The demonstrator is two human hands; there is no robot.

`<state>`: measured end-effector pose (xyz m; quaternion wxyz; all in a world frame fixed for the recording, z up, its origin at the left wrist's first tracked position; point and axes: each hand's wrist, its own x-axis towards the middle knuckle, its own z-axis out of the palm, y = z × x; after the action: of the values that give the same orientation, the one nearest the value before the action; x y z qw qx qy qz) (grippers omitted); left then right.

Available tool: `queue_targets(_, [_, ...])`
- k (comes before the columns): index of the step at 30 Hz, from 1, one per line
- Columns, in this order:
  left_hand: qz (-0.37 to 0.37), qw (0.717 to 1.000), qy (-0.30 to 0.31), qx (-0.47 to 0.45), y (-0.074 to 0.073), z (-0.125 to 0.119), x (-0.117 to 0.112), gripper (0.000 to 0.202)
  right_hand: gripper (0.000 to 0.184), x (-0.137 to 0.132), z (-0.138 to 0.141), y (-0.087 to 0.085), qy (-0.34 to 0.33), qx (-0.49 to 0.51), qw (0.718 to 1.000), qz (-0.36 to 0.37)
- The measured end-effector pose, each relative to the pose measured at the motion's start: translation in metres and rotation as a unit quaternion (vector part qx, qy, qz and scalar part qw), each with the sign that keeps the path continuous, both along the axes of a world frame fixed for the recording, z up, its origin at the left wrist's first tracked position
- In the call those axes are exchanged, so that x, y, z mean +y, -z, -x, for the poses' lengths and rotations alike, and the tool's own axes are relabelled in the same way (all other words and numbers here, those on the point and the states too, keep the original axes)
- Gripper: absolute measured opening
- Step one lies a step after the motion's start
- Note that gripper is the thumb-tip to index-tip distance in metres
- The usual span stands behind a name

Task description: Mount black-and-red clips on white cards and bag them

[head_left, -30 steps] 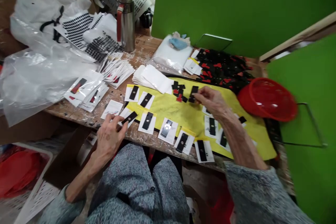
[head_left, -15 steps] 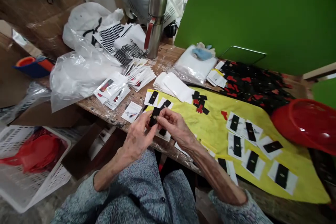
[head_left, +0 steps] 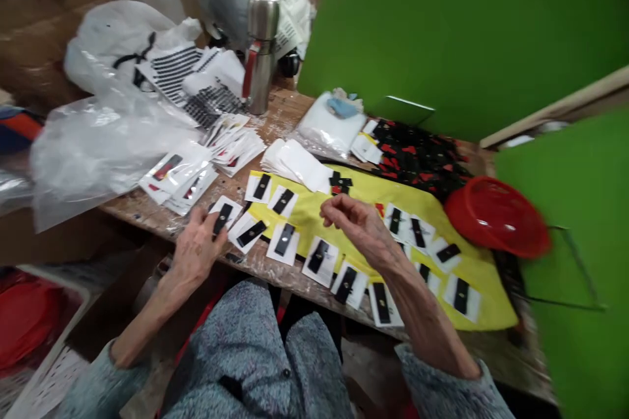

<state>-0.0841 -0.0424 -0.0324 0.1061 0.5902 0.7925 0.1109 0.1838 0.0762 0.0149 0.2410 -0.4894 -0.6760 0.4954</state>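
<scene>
Black and slim, a centre-left strip [head_left: 223,217] is pinched by the left hand [head_left: 196,243]; mid-frame, the right hand [head_left: 358,221] curls, hold unclear.

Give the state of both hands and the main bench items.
Left bare hand: fingertips at a black rectangular strip.
That strip: on a white paper card.
Flat yellow mat: spread out.
Right bare hand: raised over it, holding nothing visible.
Silver metal flask, red handle: upright, capped.
Clear plastic bag: crumpled.

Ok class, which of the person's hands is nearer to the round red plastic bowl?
Right. The right hand is over the flat yellow mat, left of the red bowl; the left hand is much farther left, touching a narrow black strip on a white card.
</scene>
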Motion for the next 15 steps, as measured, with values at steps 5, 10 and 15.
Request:
queue_targets(5, [-0.009, 0.999, -0.002, 0.042, -0.019, -0.004, 0.002, 0.044, 0.016, 0.033, -0.065, 0.019, 0.159, -0.179, 0.962, -0.129])
queue_targets(10, [-0.041, 0.985, 0.161, -0.041, -0.032, -0.028, 0.033, 0.032, 0.02, 0.044, -0.06, 0.05, 0.127, -0.251, 0.945, -0.167])
queue_targets(15, [-0.008, 0.959, 0.278, -0.047, -0.034, -0.07, 0.089, 0.027, 0.012, 0.05, -0.047, 0.057, 0.089, -0.317, 0.926, -0.184])
